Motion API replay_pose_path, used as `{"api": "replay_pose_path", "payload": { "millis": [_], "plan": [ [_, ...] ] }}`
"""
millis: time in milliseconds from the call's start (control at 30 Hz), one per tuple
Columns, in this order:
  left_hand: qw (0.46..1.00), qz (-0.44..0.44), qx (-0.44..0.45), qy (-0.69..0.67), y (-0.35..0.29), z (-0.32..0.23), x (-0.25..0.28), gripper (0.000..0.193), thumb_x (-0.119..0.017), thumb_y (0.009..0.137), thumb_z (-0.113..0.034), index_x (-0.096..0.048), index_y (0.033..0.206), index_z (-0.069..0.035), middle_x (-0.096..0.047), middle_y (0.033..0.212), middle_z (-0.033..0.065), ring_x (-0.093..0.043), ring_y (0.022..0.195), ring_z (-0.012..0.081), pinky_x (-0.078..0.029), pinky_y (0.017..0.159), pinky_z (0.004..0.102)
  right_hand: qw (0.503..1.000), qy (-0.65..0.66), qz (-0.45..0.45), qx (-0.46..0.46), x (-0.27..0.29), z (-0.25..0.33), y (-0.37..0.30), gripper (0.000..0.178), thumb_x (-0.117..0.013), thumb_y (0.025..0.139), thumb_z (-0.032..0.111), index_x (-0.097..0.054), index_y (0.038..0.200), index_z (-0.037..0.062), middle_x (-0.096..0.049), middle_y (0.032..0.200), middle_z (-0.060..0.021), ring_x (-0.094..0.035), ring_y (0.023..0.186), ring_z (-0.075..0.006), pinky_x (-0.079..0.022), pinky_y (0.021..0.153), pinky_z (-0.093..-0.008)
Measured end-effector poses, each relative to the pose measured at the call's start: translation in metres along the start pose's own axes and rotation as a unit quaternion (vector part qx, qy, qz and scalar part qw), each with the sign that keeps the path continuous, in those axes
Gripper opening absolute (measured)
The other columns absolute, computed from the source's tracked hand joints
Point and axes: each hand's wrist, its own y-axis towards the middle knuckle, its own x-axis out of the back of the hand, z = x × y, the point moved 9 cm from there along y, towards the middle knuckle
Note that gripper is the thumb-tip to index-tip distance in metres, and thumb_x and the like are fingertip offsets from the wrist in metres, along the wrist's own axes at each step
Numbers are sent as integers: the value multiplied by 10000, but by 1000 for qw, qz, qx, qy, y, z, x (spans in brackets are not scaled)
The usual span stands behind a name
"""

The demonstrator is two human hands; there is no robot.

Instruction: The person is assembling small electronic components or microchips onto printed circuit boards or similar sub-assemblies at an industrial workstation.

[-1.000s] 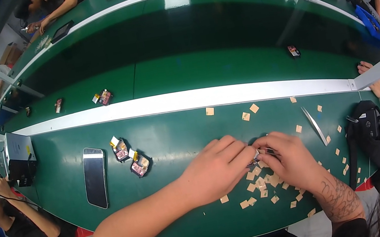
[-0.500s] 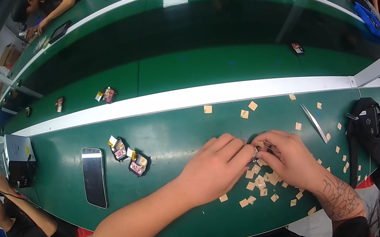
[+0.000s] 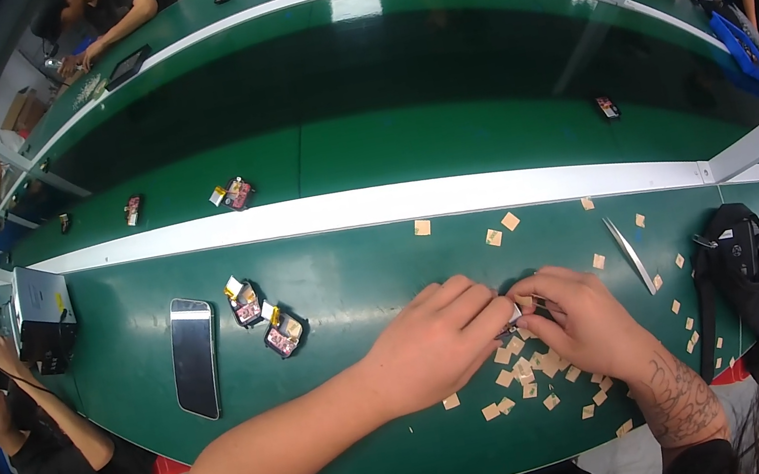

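My left hand is closed, its fingertips gripping a small dark and silvery piece mostly hidden by the fingers. My right hand meets it from the right, thumb and forefinger pinched at the same piece. A beige patch shows between the right fingers; whether they hold it I cannot make out. Under and around both hands lie many loose beige squares, some overlapping. To the left, two small open electronic modules with yellow and white tabs lie side by side, near a phone.
White tweezers and a black bag lie to the right. A grey box stands at far left. Beyond a white rail, several modules rest on a green surface. Other people work at the sides and far table.
The view has shifted slightly, so most things sit a little lower and farther right. Both hands stay together at the small piece, with slight finger movement.
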Motion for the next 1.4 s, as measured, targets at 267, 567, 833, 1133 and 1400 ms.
{"api": "replay_pose_path", "payload": {
  "millis": [267, 567, 833, 1133, 1400],
  "plan": [
    [1000, 9, 4, -4, 1, 1, -1, 304, -820, 872, -133, -649, 1110, -54, -658, 1106, 95, -653, 1048, 303, -564, 865, 423, 999, -7, 30, 36, -2, -3, 0, 245, -743, 933, -11, -703, 1174, 12, -694, 1013, -153, -746, 884, -349, -606, 766, -416],
    [1000, 12, 11, -1, 1, 2, 0, 299, -820, 871, -135, -647, 1101, -56, -668, 1111, 91, -659, 1052, 303, -562, 866, 422, 996, -57, 12, 69, -1, -1, 0, 230, -756, 937, 33, -711, 1162, 30, -684, 970, -138, -715, 811, -383, -583, 706, -437],
    [1000, -6, 23, -9, 0, 0, 2, 334, -827, 872, -121, -644, 1143, -49, -685, 1127, 94, -672, 1051, 311, -571, 874, 424, 999, -32, -26, 24, -4, 1, -5, 198, -748, 948, 25, -711, 1142, 5, -704, 977, -162, -724, 803, -385, -584, 697, -434],
    [999, -19, 23, -21, 0, 2, 2, 377, -828, 868, -88, -632, 1182, -17, -685, 1137, 116, -678, 1026, 340, -586, 891, 434, 998, -42, -41, 35, -3, 2, -5, 205, -757, 942, 13, -718, 1143, -3, -707, 982, -163, -730, 792, -383, -594, 688, -425],
    [999, -22, 23, -30, 0, 2, 2, 403, -836, 856, -76, -631, 1198, -19, -691, 1143, 121, -677, 1016, 343, -585, 883, 435, 992, -86, -58, 77, -8, 7, -8, 254, -774, 903, -2, -722, 1152, -3, -701, 1014, -142, -727, 793, -375, -597, 665, -432]
  ]
}}
